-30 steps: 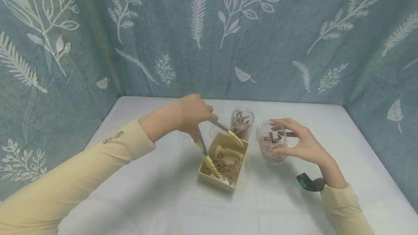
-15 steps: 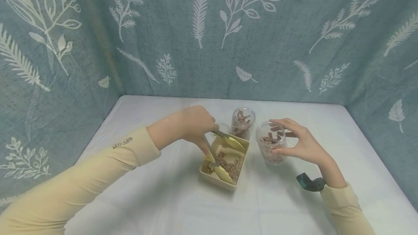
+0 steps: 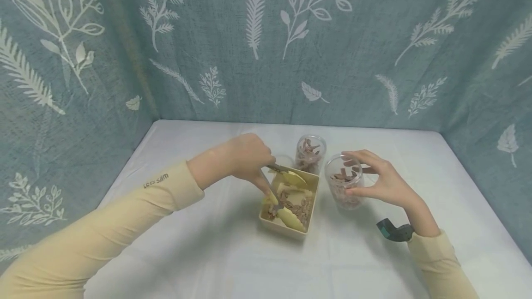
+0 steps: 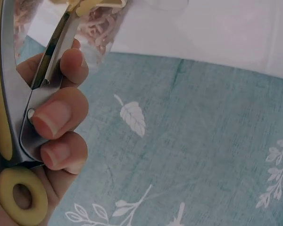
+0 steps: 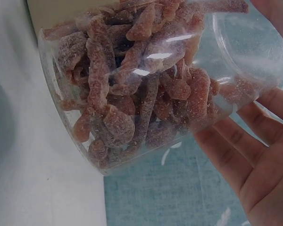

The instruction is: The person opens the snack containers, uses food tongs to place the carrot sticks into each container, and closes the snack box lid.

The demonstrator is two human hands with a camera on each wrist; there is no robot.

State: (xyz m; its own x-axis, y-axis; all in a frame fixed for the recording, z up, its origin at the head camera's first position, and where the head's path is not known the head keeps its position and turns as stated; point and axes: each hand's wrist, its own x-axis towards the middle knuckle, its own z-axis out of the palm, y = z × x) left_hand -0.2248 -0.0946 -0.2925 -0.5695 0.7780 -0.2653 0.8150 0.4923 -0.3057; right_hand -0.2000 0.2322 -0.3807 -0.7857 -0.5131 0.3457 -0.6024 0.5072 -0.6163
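My left hand (image 3: 249,158) grips steel tongs (image 3: 290,218) with yellow tips. In the left wrist view, its fingers (image 4: 61,113) curl round the metal arms, below which hangs a yellow ring. The tips are spread apart inside a cream rectangular box (image 3: 282,231) that holds small brown pieces. To the right, my right hand (image 3: 384,181) holds a clear jar (image 3: 344,197) from its right side, thumb and fingers round the wall. Reddish-brown, sugar-dusted strips (image 5: 99,70) fill much of this jar in the right wrist view.
A second clear jar (image 3: 311,153) of similar strips stands just behind the box. A clear round piece (image 3: 283,159), partly hidden, lies beside it. The white table (image 3: 199,262) reaches to a leaf-patterned blue-green curtain (image 3: 232,45) at the back and sides.
The left hand has come down slightly and turned the tongs, whose nearer tip has swung right inside the box. The box has slid slightly right. My right hand keeps its hold on the jar.
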